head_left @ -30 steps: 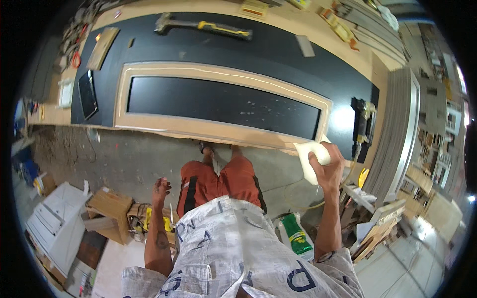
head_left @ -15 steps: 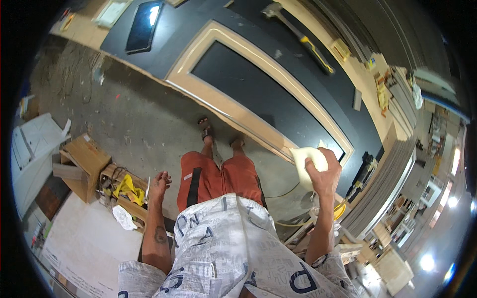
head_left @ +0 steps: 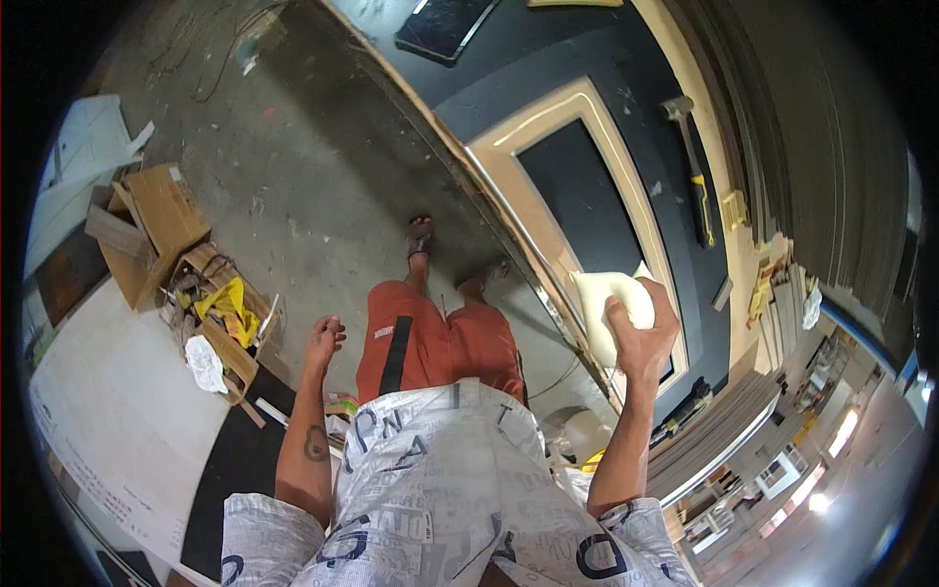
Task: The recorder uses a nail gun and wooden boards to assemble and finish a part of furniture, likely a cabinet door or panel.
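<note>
My right hand (head_left: 644,333) is closed around a plump cream-coloured plastic pouch (head_left: 599,318) with pointed corners. It holds the pouch over the near end of a light wooden frame (head_left: 626,161), covering part of that end. A thin, shiny pale line runs along the frame's far long side and its left end. The frame lies on a dark board (head_left: 489,93), which also shows through its opening. My left hand (head_left: 326,340) hangs beside my leg, its fingers loosely bent and a little apart, with nothing in it.
A hammer (head_left: 698,186) with a yellow-and-black handle and a black phone (head_left: 445,31) lie on the board. Stacked panels (head_left: 719,430) stand at the right. On the left are a cardboard box (head_left: 166,220) and a bin holding a yellow cloth (head_left: 230,311).
My view has turned, so the bench and frame now slant more steeply and sit further right. My right hand still grips the pouch by the frame's near end; my left hand still hangs down.
</note>
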{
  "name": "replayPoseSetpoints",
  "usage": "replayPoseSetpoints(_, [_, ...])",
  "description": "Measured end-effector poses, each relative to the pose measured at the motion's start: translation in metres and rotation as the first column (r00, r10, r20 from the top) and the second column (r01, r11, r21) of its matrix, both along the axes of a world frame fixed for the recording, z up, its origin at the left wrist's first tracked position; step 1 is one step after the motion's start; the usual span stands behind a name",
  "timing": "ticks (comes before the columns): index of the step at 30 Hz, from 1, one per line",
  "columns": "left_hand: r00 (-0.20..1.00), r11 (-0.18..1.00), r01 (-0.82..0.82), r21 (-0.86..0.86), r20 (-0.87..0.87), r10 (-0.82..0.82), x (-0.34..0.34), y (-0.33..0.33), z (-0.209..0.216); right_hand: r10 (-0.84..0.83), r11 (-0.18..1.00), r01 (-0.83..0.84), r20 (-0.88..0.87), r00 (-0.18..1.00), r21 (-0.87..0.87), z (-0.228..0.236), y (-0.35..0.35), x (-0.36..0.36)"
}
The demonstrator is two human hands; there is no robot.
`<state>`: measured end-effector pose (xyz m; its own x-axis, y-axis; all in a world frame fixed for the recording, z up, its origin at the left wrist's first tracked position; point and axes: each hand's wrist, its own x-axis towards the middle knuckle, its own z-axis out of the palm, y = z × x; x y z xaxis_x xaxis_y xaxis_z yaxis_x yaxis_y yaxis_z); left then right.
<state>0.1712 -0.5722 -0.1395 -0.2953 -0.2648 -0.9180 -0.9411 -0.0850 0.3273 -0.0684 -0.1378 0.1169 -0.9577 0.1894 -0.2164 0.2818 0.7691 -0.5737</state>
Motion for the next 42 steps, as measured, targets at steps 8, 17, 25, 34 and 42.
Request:
replayPoseSetpoints(8, [0.993, 0.993, -0.12, -0.001, 0.019, 0.12, 0.027, 0.0, -0.008, 0.078, 0.996, -0.078, 0.009, 0.997, -0.053, -0.003, -0.046, -0.049])
replayPoseSetpoints(17, [0.979, 0.98, -0.2, -0.001, 0.045, 0.2, 0.039, 0.006, -0.004, 0.143, 0.984, -0.147, -0.037, 0.989, -0.105, -0.017, -0.084, -0.094])
replayPoseSetpoints(25, [0.968, 0.969, -0.247, -0.018, 0.039, 0.248, 0.044, 0.008, -0.003, 0.221, 0.967, -0.228, -0.07, 0.973, -0.112, -0.023, -0.116, -0.124])
replayPoseSetpoints(34, [0.961, 0.963, -0.269, 0.001, 0.059, 0.269, 0.049, 0.012, -0.008, 0.206, 0.972, -0.216, -0.101, 0.973, -0.098, -0.022, -0.111, -0.137])
replayPoseSetpoints(42, [0.966, 0.966, -0.257, -0.017, 0.035, 0.258, 0.035, 0.001, -0.006, 0.139, 0.987, -0.149, -0.143, 0.98, -0.067, -0.031, -0.105, -0.142])
